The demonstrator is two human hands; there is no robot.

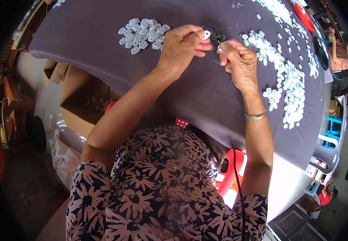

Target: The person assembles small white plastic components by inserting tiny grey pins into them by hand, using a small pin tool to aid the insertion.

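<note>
My left hand [182, 44] pinches a small white oval plastic piece [206, 35] with dark holes, between thumb and forefinger. Close by on the right, my right hand [240, 62] is closed in a pinch. A small white piece [219, 47] shows at its fingertips, too little of it to tell the kind. Just behind the hands lies a heap of dark grey screws or nails [217, 37], partly hidden by the fingers. To the left of my left hand is a cluster of white oval pieces [141, 34] with markings or holes.
Many loose white pieces [294, 90] spread along the right of the dark tablecloth [206, 96]. A red container [304, 17] sits at the far right. Below the table's left edge stands an open cardboard box [75, 102]. A black cable [238, 180] hangs by my right arm.
</note>
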